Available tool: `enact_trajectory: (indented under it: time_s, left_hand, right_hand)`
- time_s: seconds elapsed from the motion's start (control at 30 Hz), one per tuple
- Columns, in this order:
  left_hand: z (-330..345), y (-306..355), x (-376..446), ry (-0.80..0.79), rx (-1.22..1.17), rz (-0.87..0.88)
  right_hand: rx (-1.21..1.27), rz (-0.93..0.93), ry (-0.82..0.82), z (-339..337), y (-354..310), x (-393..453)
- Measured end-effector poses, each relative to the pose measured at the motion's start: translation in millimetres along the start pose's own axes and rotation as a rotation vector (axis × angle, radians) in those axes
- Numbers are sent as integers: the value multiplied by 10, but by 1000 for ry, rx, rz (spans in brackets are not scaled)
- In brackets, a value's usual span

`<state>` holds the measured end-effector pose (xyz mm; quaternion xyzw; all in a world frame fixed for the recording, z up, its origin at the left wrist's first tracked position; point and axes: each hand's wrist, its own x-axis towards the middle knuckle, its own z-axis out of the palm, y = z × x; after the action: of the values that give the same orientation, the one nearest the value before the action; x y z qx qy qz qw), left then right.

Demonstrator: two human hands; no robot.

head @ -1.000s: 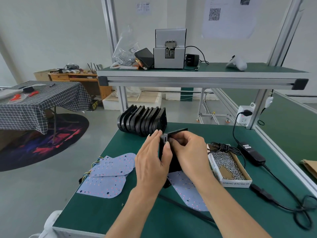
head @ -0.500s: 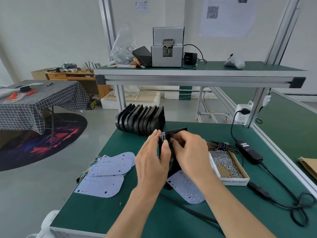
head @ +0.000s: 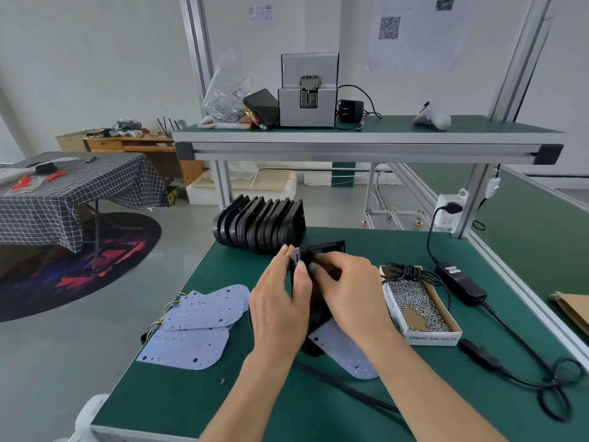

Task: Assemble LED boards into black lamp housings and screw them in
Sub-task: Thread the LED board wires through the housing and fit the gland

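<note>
- Both hands are up at the middle of the green matte worktop (head: 223,409), working on one black lamp housing (head: 325,250) that stands on edge, its bottom end touching the mat.
- Left hand (head: 280,311) has its thumb and fingers pinched on the housing's top left corner, right where a small grey clip-looking bit (head: 294,258) sticks up. Can't really tell what that part is.
- Right hand (head: 347,291) has its fingers curled round the top edge of the same housing from the other side, fingertips tucked in close to the left thumb.
- Under the housing lies an LED board (head: 347,355), flat, pale lavender, rounded at one end, dotted with tiny red and dark spots.
- More LED boards (head: 197,327) of the same shape are stacked loosely to the left, overlapping, with coloured wires poking out of their left edge.
- Behind the hands, a row of spare housings (head: 259,226) stands on edge packed together like books, glossy black plastic with curved backs.
- To the right, an open cardboard box (head: 433,338) holds a heap of small shiny screws (head: 414,301), with a coiled black cable (head: 404,272) draped over its far end.
- A black power brick (head: 462,282) sits just beside the box.
</note>
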<state>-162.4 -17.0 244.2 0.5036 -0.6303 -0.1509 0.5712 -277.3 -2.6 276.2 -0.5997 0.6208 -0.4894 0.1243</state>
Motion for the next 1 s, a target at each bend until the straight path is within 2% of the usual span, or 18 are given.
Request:
enact_trajectory:
  time_s: [0.13,0.27,0.47,0.6,0.67,0.77,0.83,0.93,1.0]
  left_hand:
    - [5,113,-37,-29,-51,-82]
    - [-17,135,-46,-44,-70,-103]
    - [-14,80,-85,-50,-29,14]
    - [14,49,-108,-54,-4,81]
    - [22,62,-121,-44,-41,47]
    - [23,70,-110,-58,-148,-112]
    - [5,42,-74,-55,-198,-164]
    - [-37,-4,-39,-78,-268,-188]
    - [-69,-24,-29,-107,-317,-194]
  right_hand:
    - [-13,27,93,-18,42,-21]
    - [-43,-27,68,-15,43,-28]
    - [-124,-123,61,-4,78,-21]
    - [-172,-138,-2,-19,135,6]
    - [-159,-146,-65,-31,143,7]
    - [-110,-186,-140,-32,135,-38]
    - [-39,-218,-59,-87,175,-102]
    - [-30,-208,183,-226,354,-119]
    - [-48,-119,200,-304,494,-99]
